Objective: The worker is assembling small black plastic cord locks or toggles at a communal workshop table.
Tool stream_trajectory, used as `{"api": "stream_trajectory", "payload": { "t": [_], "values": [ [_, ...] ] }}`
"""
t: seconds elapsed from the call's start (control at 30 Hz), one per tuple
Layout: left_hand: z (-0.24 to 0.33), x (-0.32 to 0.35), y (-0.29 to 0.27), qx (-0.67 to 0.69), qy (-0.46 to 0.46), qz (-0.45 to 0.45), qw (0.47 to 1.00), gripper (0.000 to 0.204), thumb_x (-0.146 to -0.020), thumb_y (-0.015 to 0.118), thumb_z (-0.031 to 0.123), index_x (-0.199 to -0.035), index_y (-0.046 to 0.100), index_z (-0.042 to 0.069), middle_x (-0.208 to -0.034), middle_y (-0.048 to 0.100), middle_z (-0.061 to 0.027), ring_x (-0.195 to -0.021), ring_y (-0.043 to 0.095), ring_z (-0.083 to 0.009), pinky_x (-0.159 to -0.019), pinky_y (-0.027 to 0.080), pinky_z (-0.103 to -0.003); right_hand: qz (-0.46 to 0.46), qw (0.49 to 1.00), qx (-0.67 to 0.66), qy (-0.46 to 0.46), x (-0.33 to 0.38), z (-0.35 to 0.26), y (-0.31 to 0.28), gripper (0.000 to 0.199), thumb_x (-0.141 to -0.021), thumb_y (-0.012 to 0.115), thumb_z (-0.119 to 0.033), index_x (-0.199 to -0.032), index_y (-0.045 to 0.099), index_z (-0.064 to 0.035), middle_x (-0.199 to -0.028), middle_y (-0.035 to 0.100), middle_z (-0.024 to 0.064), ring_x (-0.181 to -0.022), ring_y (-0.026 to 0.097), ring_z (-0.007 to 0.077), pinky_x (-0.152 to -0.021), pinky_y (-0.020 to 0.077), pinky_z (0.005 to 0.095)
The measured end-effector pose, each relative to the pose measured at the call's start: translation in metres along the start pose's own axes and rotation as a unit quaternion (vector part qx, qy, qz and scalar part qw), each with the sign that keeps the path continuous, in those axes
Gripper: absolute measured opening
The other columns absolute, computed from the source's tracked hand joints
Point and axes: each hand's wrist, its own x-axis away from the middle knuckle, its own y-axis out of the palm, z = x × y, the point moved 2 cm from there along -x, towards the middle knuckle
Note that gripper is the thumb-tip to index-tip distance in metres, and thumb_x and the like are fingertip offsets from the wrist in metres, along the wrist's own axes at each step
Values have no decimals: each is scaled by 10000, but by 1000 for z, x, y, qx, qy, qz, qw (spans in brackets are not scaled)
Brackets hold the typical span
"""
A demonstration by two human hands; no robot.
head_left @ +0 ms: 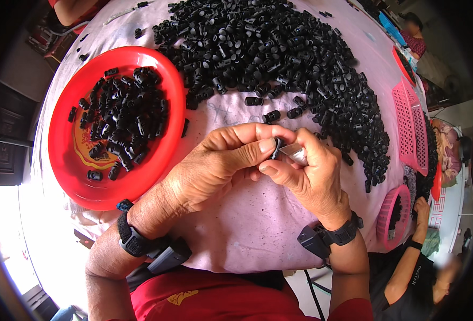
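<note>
My left hand (220, 163) pinches a small black plastic piece (277, 148), much like a cord lock, between thumb and fingertips. Close against it, my right hand (321, 170) is closed on a thin, pale, pointed blade (295, 154), whose tip meets or nearly meets the piece. Fingers hide part of both. Beyond my hands spreads a large heap of black cord locks (258, 43), with a few loose ones, such as one cord lock (254, 101), at its near edge. To the left, a red plate (60, 155) carries a smaller pile of the same parts.
Pink cloth (236, 235) covers the table. On the right are a pink perforated basket (409, 125) and a round pink basket (384, 219). Another person's arm (413, 246) reaches in at the lower right. More people sit at the upper left and upper right.
</note>
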Motion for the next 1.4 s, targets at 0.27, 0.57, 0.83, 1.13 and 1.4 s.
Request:
{"api": "stream_trajectory", "payload": {
  "t": [0.27, 0.57, 0.83, 1.13, 1.4],
  "values": [
    [4, 2, 6, 4, -11, 24, 1000, 384, -931, 597, 228, -1255, 561, 26, -933, 596, 34, -812, 525, -40, -769, 446, -223, -14, 999, 22, 19, 1, -1, -1, 464, -735, 778, -447, -851, 615, -29, -628, 633, 100, -558, 666, 204, -487, 510, 291],
    [2, 2, 2, 1, -17, 37, 999, 451, -918, 607, 200, -1299, 509, -20, -901, 592, 27, -827, 556, -69, -861, 478, -273, 3, 1000, 12, 3, 0, -4, 2, 446, -766, 754, -425, -981, 655, -47, -699, 679, 93, -600, 687, 202, -519, 539, 287],
    [1, 1, 1, -5, -10, 35, 999, 448, -927, 590, 185, -1309, 491, -27, -998, 625, -16, -870, 578, -82, -880, 491, -293, 8, 1000, 26, -2, 0, -1, 2, 448, -769, 746, -435, -974, 641, -51, -705, 683, 83, -616, 693, 214, -514, 537, 300],
    [0, 2, -2, 13, -10, 32, 999, 416, -927, 588, 164, -1297, 508, -9, -1004, 627, -21, -854, 576, -81, -889, 491, -300, 3, 998, 57, -11, 0, -1, 1, 476, -753, 746, -471, -945, 638, -49, -671, 666, 90, -582, 681, 228, -494, 523, 308],
    [0, 2, 0, 28, -21, 40, 999, 432, -903, 613, 150, -1290, 514, -14, -1057, 619, -39, -853, 570, -92, -896, 487, -306, 8, 1000, 18, 1, 2, 2, 5, 448, -766, 742, -449, -964, 647, -58, -661, 668, 80, -590, 684, 217, -500, 524, 303]
  ]
}}
